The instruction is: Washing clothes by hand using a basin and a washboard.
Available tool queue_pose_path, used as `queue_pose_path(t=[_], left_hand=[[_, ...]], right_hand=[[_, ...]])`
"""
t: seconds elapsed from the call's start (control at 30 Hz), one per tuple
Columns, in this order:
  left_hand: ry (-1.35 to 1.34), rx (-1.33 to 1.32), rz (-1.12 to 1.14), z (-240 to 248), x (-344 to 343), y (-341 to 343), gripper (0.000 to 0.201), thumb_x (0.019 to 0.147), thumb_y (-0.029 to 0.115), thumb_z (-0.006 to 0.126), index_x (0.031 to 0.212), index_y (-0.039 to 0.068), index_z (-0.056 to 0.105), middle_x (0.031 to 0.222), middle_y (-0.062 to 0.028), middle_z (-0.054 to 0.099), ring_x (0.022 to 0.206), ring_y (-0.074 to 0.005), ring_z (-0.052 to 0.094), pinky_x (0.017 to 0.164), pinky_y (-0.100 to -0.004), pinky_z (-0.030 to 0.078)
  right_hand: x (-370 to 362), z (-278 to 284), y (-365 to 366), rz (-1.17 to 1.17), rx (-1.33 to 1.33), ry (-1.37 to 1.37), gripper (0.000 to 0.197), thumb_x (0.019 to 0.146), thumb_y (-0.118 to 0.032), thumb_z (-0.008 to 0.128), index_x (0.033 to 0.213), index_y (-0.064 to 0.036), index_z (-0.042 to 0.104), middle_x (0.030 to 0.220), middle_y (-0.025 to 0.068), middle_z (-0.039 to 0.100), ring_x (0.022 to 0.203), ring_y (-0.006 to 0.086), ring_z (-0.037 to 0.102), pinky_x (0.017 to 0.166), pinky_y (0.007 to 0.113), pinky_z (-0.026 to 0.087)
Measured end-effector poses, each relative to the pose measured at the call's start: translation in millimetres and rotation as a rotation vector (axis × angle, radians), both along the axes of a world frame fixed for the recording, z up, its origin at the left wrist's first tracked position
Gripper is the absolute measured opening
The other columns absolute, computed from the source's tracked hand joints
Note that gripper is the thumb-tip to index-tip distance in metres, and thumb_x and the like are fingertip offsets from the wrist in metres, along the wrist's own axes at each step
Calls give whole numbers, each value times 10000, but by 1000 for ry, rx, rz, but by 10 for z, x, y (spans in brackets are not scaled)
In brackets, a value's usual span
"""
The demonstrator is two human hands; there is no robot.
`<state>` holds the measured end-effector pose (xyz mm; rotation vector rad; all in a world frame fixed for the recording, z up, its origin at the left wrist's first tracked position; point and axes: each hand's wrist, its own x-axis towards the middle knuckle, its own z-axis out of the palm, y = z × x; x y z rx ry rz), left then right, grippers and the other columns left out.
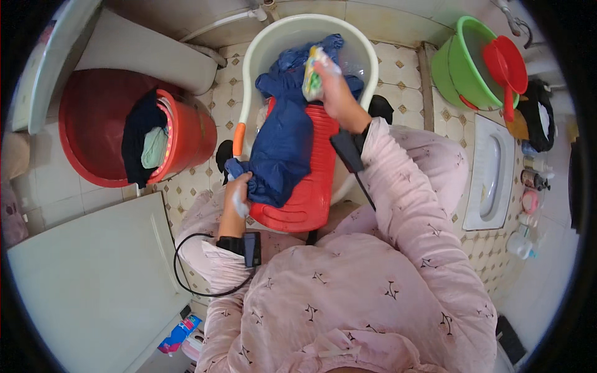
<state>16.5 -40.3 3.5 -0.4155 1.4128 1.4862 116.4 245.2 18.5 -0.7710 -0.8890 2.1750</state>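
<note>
A dark blue wet garment (281, 146) is draped along a red ribbed washboard (322, 165) that leans in a pale oval tub (247, 74). My left hand (238, 191), foam on its back, is closed round a bunched corner of the garment at the washboard's near left edge. At the far end of the board, my right hand (339, 96) grips a small white, yellow and green packet (311, 76) just over the cloth; its contents cannot be made out. More of the garment lies bunched in the tub's far part, where some water shows.
Left stands a red bucket (200, 140) with clothes over its rim, beside a larger dark red basin (87, 118). At right are a green bucket (449, 71) with a red dipper (505, 65), a squat toilet (487, 174) and several bottles. A white panel (93, 267) fills the lower left.
</note>
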Motion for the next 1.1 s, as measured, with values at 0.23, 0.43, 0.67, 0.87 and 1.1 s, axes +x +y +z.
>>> queue_pose_path(t=[0.23, 0.43, 0.67, 0.87, 1.1], left_hand=[[468, -187, -31, -434, -127, -186, 193, 743, -7, 533, 930, -22, 576, 813, -102, 623, 692, -232, 632, 601, -341, 511], [976, -896, -922, -155, -179, -334, 270, 700, 105, 612, 957, 29, 574, 855, -217, 615, 823, -382, 589, 698, -436, 468], [1049, -938, -961, -123, -106, -353, 276, 704, 114, 611, 966, 41, 566, 903, -193, 616, 856, -364, 591, 745, -433, 469], [943, -864, -1110, 177, -38, -220, 282, 701, 119, 605, 963, 32, 548, 899, -193, 604, 866, -368, 582, 754, -431, 465], [1033, -818, -871, 137, -16, -270, 221, 715, 109, 595, 918, 27, 565, 913, -245, 592, 895, -385, 570, 743, -413, 464]], right_hand=[[29, -364, -1343, 729, 1582, -571, 259, 824, -386, 477, 1029, -281, 595, 885, 145, 552, 822, 329, 544, 663, 448, 426], [-27, -730, -259, 630, 1691, -1139, 250, 830, -379, 496, 1028, -250, 578, 921, 148, 541, 846, 321, 521, 651, 447, 434], [-276, -529, -1163, 921, 1699, -726, 201, 795, -337, 526, 960, -235, 581, 907, 181, 537, 831, 320, 547, 594, 410, 487], [-477, -1212, -605, 698, 1707, -1157, 255, 871, -368, 435, 1031, -240, 587, 961, 162, 535, 841, 323, 519, 635, 434, 457], [-297, -585, -1135, 904, 1424, -920, 285, 824, -292, 481, 1092, -286, 578, 934, 182, 508, 846, 336, 497, 730, 452, 453]])
